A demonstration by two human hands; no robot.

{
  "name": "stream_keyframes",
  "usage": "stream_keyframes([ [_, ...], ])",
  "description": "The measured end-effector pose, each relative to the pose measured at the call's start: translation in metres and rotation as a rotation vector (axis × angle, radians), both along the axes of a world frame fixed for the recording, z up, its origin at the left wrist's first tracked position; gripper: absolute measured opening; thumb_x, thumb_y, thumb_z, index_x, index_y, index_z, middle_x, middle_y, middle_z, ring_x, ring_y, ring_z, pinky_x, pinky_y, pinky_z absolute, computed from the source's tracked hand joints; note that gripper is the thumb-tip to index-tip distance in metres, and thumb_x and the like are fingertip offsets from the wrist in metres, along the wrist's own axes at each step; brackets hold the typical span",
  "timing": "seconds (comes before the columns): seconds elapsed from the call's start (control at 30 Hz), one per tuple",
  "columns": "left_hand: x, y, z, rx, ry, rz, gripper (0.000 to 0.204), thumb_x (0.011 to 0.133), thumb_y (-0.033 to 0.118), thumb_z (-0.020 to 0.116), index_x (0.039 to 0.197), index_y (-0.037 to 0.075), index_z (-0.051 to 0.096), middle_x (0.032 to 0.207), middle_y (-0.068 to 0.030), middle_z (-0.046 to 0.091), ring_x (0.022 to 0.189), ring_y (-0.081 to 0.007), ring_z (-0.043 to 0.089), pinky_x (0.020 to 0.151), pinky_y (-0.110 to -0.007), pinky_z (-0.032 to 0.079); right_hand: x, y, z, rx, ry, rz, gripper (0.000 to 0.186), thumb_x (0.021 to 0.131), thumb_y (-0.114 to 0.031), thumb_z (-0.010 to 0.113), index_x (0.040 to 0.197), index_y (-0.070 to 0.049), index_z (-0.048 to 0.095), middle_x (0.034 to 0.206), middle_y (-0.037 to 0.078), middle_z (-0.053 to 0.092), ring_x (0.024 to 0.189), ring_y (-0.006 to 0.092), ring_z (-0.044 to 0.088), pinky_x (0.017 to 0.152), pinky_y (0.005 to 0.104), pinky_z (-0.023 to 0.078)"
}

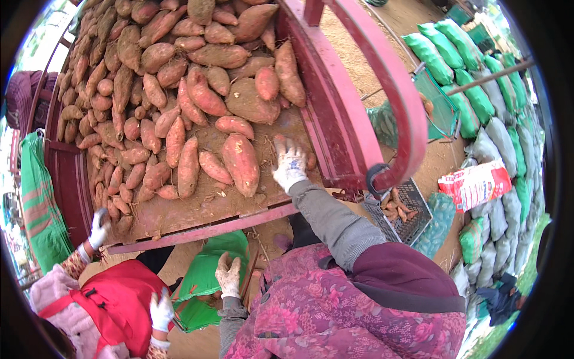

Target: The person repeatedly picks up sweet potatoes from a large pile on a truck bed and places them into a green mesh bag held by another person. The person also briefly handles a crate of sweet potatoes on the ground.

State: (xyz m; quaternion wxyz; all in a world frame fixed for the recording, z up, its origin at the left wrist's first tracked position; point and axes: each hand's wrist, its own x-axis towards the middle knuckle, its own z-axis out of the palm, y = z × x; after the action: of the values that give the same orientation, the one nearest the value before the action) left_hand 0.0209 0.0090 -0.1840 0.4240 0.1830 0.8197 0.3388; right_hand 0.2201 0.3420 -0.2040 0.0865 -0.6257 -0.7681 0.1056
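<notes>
My right hand point(290, 164), in a white glove with soiled fingertips, reaches onto the bed of a red trailer point(287, 128). Its fingers are spread over the boards and hold nothing that I can see. A small sweet potato point(311, 160) lies partly behind it, and a large sweet potato point(241, 164) is to its left. Lower down, my left hand point(228, 275), in a dirt-stained glove, is beside a green woven sack point(216, 254). The fingers of that hand point up, somewhat apart, with nothing visible in them. A big heap of sweet potatoes point(155, 78) covers the trailer bed.
At left a co-worker in a red apron point(128, 299) has one gloved hand point(100, 229) at the trailer edge. A curved red rail point(412, 113) rises on the right. Beyond it are a black crate point(412, 224) of small sweet potatoes and stacked filled sacks point(478, 96).
</notes>
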Motion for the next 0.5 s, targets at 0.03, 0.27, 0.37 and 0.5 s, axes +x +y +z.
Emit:
stream_keyframes([
  [0.03,0.004,0.014,0.007,0.036,0.005,0.012,0.059,0.088,0.014,0.078,0.138,-0.005,0.054,0.12,-0.0159,0.066,0.101,-0.0196,0.066,0.089,-0.034,0.055,0.005,0.011,-0.012,-0.087,-0.057,-0.037,0.093,0.075,-0.033,0.081,0.154,-0.018,0.034,0.15,0.022,0.038,0.131,0.0465,0.043,0.107,0.055,0.038],
  [0.27,0.027,0.197,0.02,0.332,0.511,-0.293,0.087,0.077,0.031,0.085,0.148,0.001,0.044,0.139,-0.0306,0.055,0.125,-0.041,0.058,0.102,-0.043,0.051,0.035,0.059,-0.053,-0.736,1.635,-0.344,0.054,0.094,-0.024,0.066,0.142,-0.003,0.05,0.129,0.014,0.064,0.103,0.0235,0.065,0.087,0.0339,0.056],
  [0.37,0.046,0.265,0.016,0.245,0.652,-0.491,0.113,0.067,0.036,0.088,0.158,0.01,0.027,0.146,-0.0334,0.043,0.123,-0.0456,0.057,0.098,-0.048,0.052,0.034,0.059,-0.042,-1.114,1.966,-0.325,0.054,0.101,-0.041,0.055,0.14,-0.003,0.052,0.119,0.017,0.067,0.085,0.0207,0.068,0.073,0.0317,0.059],
  [0.5,0.056,0.3,0.015,-0.109,0.611,-0.463,0.126,0.061,0.036,0.09,0.162,0.017,0.016,0.14,-0.032,0.045,0.112,-0.0459,0.061,0.092,-0.05,0.054,0.029,0.054,-0.021,-1.297,2.178,-0.25,0.06,0.101,-0.048,0.056,0.14,-0.002,0.051,0.117,0.018,0.068,0.082,0.0197,0.069,0.069,0.0312,0.061],
])
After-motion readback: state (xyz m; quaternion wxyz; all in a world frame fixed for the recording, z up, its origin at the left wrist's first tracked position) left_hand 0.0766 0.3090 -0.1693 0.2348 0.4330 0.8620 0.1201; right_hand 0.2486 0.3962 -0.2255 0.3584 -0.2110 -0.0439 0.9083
